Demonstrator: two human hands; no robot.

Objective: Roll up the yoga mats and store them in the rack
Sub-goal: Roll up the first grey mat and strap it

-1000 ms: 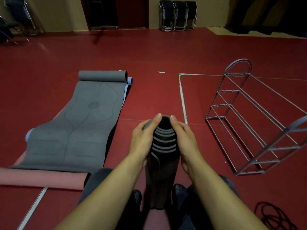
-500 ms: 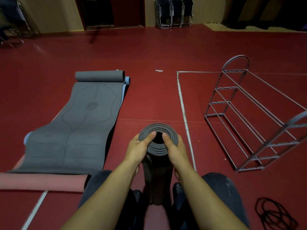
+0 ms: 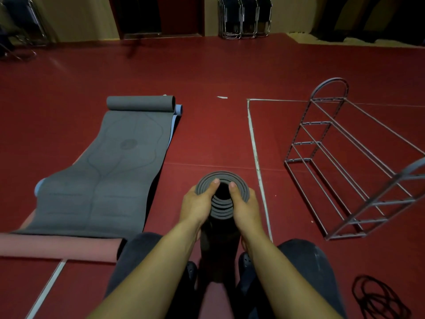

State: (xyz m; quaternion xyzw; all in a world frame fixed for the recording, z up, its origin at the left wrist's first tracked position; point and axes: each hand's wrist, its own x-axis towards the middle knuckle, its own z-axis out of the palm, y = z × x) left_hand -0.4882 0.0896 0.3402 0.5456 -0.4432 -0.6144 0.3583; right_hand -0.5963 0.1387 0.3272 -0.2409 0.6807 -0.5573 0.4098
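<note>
I've got the rolled dark mat (image 3: 222, 203) stood on end on the red floor (image 3: 207, 72), between my feet. In the last second it tipped upright and the coils pushed flush. My left hand (image 3: 199, 204) and right hand (image 3: 245, 207) grip its top, thumbs on the spiral. It looks ready for the rack (image 3: 351, 162) at right; the grey mat (image 3: 110, 171) at left lies unrolled.
</note>
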